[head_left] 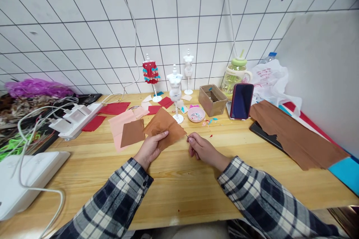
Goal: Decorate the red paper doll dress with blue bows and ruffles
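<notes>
A square-like piece of brown crepe paper point(165, 121) is pinched in my left hand point(153, 145), thumb on top and fingers underneath. My right hand point(200, 146) is closed in a pinch beside the paper's right corner. A thin dark tip shows at its fingertips, too small to name. To the left, another brown paper piece point(131, 133) lies over a pink paper sheet point(115, 129). Just behind the held paper stands a bare white mini dress form point(175, 87). A pink dish point(196, 114) of small shiny bits sits beyond my right hand.
Farther back are a dress form in red ruffles point(150, 71), another white form point(188, 68), a cardboard box point(214, 101) and a propped phone point(241, 101). Brown paper point(297, 134) lies at right. A power strip point(80, 119) with cables and a white device point(30, 179) occupy the left.
</notes>
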Motion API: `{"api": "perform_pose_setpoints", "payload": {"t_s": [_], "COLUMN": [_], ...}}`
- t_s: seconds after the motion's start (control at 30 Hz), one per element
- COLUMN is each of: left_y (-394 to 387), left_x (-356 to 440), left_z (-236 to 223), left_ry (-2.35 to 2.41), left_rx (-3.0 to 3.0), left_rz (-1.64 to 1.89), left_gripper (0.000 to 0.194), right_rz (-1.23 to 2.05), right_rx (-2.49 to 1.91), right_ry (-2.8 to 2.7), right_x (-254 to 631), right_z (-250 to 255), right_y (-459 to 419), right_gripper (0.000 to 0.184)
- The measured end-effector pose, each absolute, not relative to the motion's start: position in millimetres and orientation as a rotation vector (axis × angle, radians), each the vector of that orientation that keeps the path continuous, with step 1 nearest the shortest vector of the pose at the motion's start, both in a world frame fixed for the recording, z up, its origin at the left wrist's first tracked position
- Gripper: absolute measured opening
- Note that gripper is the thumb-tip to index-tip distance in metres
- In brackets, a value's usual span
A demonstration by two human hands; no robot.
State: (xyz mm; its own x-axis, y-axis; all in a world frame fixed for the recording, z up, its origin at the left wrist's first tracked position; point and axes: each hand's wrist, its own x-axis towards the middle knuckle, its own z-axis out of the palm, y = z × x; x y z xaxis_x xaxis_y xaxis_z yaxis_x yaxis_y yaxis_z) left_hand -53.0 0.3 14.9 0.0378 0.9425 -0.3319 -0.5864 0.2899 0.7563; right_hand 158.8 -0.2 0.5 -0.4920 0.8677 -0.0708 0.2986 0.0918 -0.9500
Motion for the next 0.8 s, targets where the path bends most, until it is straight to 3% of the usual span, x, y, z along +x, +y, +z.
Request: {"api": "perform_pose_setpoints", "payload": {"t_s": [0.8], "left_y": [-1.6], "left_x": [-49.5], "left_z": [16.6], "left_ry": [0.95], "left_rx": [0.492], "left_rz": [1.231], "left_gripper": [0.043], "right_rz": [1.279], "right_rx": [-1.167], "right_ry": [-1.844], "right_x": [155.6], "right_z": [0.1], "right_y": [-1.8], "right_gripper": [0.026]}}
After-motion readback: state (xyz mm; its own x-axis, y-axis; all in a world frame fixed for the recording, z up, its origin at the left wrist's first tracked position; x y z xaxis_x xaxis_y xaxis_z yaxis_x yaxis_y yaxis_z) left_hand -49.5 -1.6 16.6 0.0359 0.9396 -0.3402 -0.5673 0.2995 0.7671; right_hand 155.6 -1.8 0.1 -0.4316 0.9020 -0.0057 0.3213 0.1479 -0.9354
